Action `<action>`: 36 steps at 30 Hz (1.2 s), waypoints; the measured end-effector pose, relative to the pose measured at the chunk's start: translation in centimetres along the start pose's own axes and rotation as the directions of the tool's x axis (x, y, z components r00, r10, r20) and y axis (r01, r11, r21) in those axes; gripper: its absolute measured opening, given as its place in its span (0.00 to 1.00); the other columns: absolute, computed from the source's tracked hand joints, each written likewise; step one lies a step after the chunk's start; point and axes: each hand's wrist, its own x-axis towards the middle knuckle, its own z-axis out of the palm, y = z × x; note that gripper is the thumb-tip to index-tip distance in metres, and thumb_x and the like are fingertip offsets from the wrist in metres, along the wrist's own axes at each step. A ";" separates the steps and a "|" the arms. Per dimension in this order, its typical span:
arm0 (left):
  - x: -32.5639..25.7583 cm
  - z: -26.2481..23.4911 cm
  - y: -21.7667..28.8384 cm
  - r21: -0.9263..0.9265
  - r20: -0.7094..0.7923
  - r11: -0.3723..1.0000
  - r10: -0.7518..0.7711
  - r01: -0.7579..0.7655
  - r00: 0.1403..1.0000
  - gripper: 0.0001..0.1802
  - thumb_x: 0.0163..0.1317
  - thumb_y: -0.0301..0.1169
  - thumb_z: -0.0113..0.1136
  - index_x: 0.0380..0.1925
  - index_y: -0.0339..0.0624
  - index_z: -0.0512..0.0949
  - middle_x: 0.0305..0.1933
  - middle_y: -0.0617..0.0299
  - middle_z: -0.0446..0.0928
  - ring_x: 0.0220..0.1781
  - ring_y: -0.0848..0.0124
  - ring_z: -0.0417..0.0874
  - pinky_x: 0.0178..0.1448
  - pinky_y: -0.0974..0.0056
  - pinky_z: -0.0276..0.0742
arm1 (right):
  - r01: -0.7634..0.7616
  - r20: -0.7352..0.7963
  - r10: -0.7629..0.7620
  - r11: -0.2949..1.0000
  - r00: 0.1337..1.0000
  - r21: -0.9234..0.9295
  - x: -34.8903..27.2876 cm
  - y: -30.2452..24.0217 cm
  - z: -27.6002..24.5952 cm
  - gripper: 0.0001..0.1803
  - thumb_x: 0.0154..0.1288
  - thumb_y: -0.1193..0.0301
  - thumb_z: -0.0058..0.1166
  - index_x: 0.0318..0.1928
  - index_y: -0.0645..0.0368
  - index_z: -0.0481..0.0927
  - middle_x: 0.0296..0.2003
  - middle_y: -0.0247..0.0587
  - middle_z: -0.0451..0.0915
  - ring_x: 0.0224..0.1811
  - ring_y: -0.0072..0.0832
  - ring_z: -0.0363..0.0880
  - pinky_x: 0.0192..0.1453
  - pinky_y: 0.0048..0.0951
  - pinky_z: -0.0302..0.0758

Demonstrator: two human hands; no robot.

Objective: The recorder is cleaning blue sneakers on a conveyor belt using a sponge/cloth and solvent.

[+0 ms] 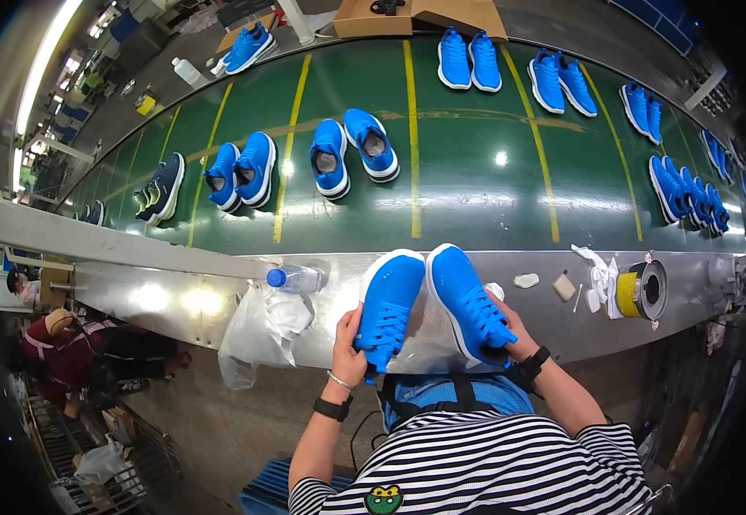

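Note:
Two blue sneakers with white soles lie side by side at the metal ledge in front of me, toes pointing away. My left hand (pixel 349 348) is closed around the heel end of the left sneaker (pixel 390 300). Around the heel of the right sneaker (pixel 467 296) my right hand (pixel 515 330) is closed too, its fingers partly hidden behind the shoe. White specks show on the toe of the right one. Both shoes have blue laces and a pull loop at the heel.
Beyond the metal ledge (pixel 527 335) runs a green conveyor belt (pixel 476 206) with yellow lines, carrying several pairs of sneakers. A bottle with a blue cap (pixel 296 279) and a plastic bag (pixel 261 326) sit left; a yellow-labelled tin (pixel 642 290) stands right. A person (pixel 90 356) is at far left.

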 end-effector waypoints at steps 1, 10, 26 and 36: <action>-0.1 -0.4 0.5 0.139 0.005 0.990 0.034 -0.034 0.999 0.43 0.39 0.15 0.50 0.63 0.44 0.58 0.56 0.49 0.62 0.59 0.55 0.64 0.63 0.61 0.60 | 0.047 -0.003 -0.047 0.998 0.999 -0.031 -0.1 -0.4 0.5 0.37 0.57 0.67 0.56 0.65 0.57 0.56 0.60 0.38 0.63 0.60 0.25 0.63 0.64 0.27 0.58; -0.7 0.3 1.6 0.476 -0.206 0.875 0.006 0.095 0.978 0.48 0.33 0.26 0.59 0.62 0.36 0.54 0.53 0.43 0.60 0.56 0.48 0.63 0.62 0.55 0.58 | 0.131 -0.116 -0.295 0.699 0.948 -0.703 0.2 -1.2 4.2 0.45 0.40 0.71 0.61 0.63 0.57 0.57 0.50 0.49 0.65 0.53 0.43 0.64 0.60 0.38 0.59; 0.8 -1.9 -6.1 -0.143 0.093 0.880 -0.444 0.454 0.891 0.29 0.66 0.47 0.41 0.57 0.32 0.64 0.57 0.46 0.67 0.59 0.61 0.68 0.63 0.64 0.59 | -0.153 -0.109 0.119 0.906 0.987 -0.395 4.7 1.5 2.1 0.24 0.67 0.62 0.43 0.58 0.63 0.65 0.51 0.43 0.72 0.54 0.26 0.68 0.58 0.27 0.64; 0.3 -1.7 -8.6 -0.039 0.165 0.913 -0.396 0.407 0.903 0.32 0.67 0.52 0.35 0.62 0.41 0.59 0.58 0.45 0.67 0.61 0.60 0.66 0.64 0.64 0.57 | -0.122 0.110 0.162 0.943 0.981 -0.309 5.8 2.1 2.2 0.28 0.66 0.61 0.46 0.63 0.59 0.59 0.57 0.46 0.66 0.60 0.30 0.63 0.64 0.29 0.58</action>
